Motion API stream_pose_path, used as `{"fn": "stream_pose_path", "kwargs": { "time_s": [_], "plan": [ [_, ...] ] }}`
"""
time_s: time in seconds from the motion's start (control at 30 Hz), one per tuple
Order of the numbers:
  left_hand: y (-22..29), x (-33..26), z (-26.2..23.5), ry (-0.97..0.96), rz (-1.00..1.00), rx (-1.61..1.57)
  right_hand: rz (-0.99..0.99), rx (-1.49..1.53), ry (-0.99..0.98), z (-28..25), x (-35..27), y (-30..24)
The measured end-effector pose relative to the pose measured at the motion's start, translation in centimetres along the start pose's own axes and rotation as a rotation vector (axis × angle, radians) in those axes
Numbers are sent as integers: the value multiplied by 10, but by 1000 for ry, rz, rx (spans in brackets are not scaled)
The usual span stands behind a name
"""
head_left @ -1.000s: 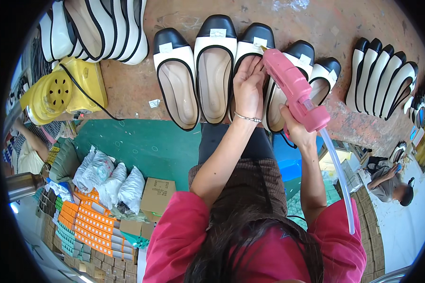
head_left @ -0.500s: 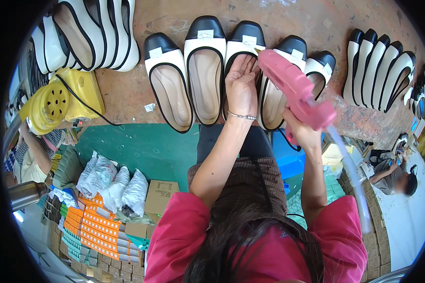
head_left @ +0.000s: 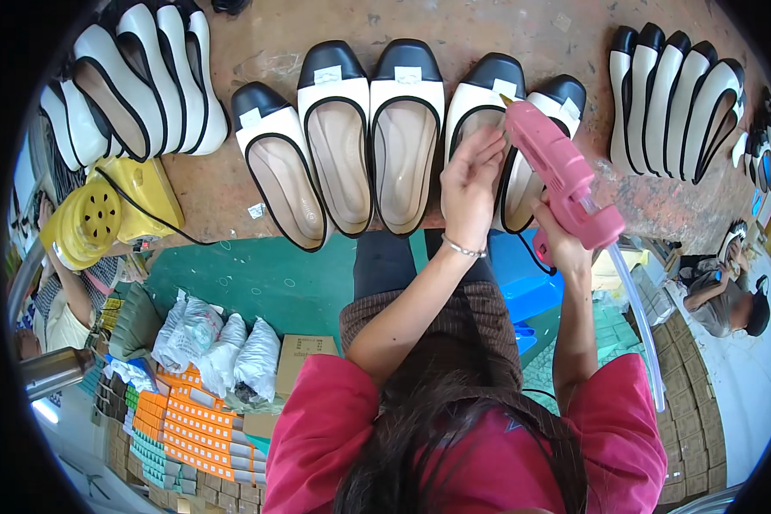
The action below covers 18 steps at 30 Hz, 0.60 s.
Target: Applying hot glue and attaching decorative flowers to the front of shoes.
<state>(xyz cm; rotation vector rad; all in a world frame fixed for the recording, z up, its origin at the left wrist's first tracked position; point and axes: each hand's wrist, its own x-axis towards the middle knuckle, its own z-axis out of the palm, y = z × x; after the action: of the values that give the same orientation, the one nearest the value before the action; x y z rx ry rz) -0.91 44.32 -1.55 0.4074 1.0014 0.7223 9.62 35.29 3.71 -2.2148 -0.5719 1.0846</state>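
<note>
Several white flats with black toes and black piping stand side by side, each with a small white patch on its vamp. My right hand (head_left: 560, 237) grips a pink glue gun (head_left: 558, 163) with a long clear glue stick (head_left: 641, 325) out of its back. The gun's tip is at the white patch (head_left: 503, 88) of the fourth flat (head_left: 475, 101) from the left. Over that flat's opening lies my left hand (head_left: 471, 184), fingers stretched out and slightly blurred, holding nothing that I can see. To its left is the third flat (head_left: 407, 110).
More flats stand on edge in rows at the left (head_left: 150, 81) and right (head_left: 672, 103) of the worktable (head_left: 257, 34). A yellow machine (head_left: 146, 206) with a black cord sits at the left edge. Boxes and white bags (head_left: 257, 360) are below; other people work at both sides.
My left hand has moved right, from the third flat to the fourth. The glue gun's tip has shifted from the third flat's patch to the fourth's. The view has shifted slightly.
</note>
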Motion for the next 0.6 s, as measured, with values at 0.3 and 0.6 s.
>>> {"fn": "stream_pose_path", "kwargs": {
  "time_s": [0.3,0.6],
  "plan": [
    [-12,28,9,-48,-96,-157,-56,-43,63,1,4,6],
    [-14,28,7,-52,-92,-163,-158,-188,18,-6,5,3]
  ]
}}
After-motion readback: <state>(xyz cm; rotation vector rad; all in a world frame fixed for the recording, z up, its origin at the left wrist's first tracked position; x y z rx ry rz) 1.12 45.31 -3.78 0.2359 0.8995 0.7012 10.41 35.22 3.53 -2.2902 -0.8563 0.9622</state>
